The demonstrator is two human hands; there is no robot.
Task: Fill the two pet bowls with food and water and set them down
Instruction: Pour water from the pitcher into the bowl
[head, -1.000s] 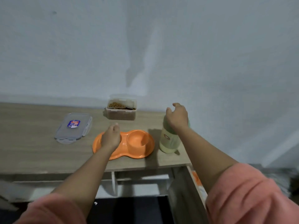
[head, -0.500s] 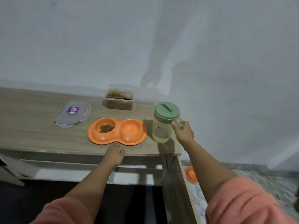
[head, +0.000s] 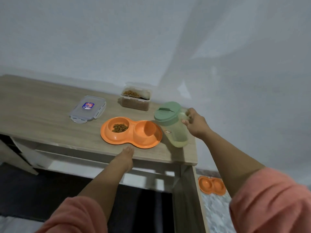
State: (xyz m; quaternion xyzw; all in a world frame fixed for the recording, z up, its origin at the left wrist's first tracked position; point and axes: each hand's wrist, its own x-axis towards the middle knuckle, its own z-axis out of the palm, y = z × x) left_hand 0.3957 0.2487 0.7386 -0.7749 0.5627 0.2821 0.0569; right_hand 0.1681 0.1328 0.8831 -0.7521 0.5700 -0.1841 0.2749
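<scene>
Fingers [head: 189, 117] of the right hand [head: 196, 124] are curling round one green-lidded jug [head: 171, 125], tilting beside one double bowl [head: 131, 132] on the table [head: 42, 118]; left hand [head: 125, 156] is lying flat, fingers together. Second double bowl [head: 211, 184] is sitting below, partly hidden.

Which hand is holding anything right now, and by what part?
The right hand grips the translucent green-lidded plastic water jug by the handle on its side. The left hand rests open at the wooden table's front edge, holding nothing.

Orange double bowl [head: 131, 132] on table, kibble [head: 119, 127] in left well
</scene>
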